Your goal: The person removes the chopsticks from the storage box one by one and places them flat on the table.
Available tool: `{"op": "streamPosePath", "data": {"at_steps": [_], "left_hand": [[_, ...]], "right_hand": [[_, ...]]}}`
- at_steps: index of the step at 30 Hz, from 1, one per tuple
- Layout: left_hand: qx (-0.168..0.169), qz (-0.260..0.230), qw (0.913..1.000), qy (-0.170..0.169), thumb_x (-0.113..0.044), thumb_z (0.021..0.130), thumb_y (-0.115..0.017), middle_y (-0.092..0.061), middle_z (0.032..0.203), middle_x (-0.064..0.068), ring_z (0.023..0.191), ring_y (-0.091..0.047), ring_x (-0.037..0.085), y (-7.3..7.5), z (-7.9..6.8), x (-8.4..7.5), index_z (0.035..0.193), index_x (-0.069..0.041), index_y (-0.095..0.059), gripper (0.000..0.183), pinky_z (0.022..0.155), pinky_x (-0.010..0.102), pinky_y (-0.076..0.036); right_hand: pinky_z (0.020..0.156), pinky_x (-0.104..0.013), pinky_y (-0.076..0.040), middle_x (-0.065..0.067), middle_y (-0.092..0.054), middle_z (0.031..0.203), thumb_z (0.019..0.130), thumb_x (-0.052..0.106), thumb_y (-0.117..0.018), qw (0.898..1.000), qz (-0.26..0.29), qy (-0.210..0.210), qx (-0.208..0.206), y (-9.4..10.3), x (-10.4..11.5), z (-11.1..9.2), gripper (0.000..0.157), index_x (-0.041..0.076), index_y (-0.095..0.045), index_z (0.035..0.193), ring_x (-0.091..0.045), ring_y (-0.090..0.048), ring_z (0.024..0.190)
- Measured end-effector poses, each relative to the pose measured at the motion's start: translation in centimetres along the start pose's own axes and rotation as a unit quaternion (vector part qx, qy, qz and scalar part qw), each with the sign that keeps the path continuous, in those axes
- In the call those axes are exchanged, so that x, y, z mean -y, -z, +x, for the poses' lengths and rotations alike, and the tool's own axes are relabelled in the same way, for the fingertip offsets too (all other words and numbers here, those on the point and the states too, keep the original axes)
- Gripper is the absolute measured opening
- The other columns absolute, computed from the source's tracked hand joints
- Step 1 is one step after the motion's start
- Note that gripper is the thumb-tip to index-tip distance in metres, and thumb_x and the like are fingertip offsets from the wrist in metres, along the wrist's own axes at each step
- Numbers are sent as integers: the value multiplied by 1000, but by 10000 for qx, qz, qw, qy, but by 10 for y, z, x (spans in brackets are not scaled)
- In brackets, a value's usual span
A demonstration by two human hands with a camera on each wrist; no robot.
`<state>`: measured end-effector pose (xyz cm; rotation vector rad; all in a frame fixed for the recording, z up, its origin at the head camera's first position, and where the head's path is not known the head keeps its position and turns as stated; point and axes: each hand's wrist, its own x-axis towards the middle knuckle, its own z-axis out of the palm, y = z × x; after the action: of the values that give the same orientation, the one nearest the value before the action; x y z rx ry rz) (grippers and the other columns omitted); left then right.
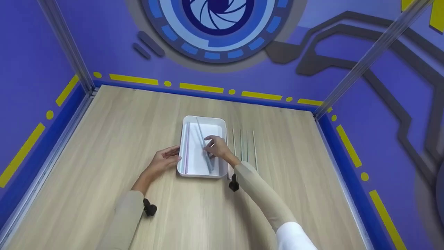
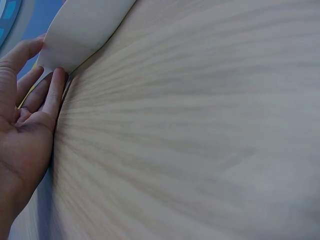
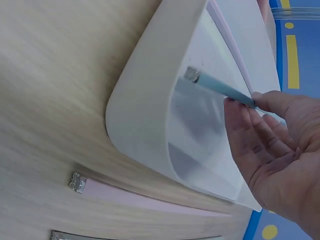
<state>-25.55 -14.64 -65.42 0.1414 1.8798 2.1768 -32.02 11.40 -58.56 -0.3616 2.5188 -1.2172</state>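
Observation:
A white rectangular tray [image 1: 196,168] stands on the table. My right hand [image 1: 218,147] is over its right half, and thumb and fingertips pinch a light-blue straw-like stick [image 3: 220,87] with a silvery crinkled end. In the head view this stick [image 1: 200,130] slants across the tray. Pinkish-purple and pale sticks [image 1: 187,149] lie lengthwise along the tray's left wall. My left hand [image 1: 164,160] touches the outside of that wall. Its fingers [image 2: 53,95] are fairly straight against the tray's side in the left wrist view.
Several thin sticks [image 1: 247,146] lie roughly parallel on the wooden table [image 1: 288,166] right of the tray. One pink stick [image 3: 135,199] with a silvery end is close beside the tray. Blue-purple panels [image 1: 114,52] enclose the table's back and sides.

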Motion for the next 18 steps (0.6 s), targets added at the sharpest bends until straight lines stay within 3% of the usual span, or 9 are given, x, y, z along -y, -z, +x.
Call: {"op": "streamPosePath", "data": {"at_steps": [7, 13, 18], "left_hand": [[-42, 19, 10000, 41, -6, 96, -70, -47, 153, 28, 145, -44, 40, 0, 0, -2, 152, 4, -42, 63, 101, 18, -55], [-42, -11, 10000, 34, -4, 96, -69, -48, 152, 29, 144, -44, 41, 0, 2, -1, 151, 4, -43, 62, 101, 19, -55], [-44, 47, 10000, 24, -5, 96, -70, -48, 152, 28, 144, -44, 41, 0, 2, 0, 151, 4, -43, 62, 101, 19, -55]], "right_hand": [[64, -37, -67, -20, -71, 99, 95, 1, -70, 9965, 820, 87, 97, 4, -2, -3, 47, -6, -57, 139, -33, -74, 87], [69, -44, -67, -15, -71, 94, 94, 3, -72, 9914, 1308, 54, 78, 6, -2, -6, 48, -5, -58, 139, -21, -71, 76], [67, -37, -67, -12, -70, 95, 94, 6, -72, 9889, 1485, -2, 72, 9, -5, -9, 50, -5, -56, 141, -16, -68, 76]]}}
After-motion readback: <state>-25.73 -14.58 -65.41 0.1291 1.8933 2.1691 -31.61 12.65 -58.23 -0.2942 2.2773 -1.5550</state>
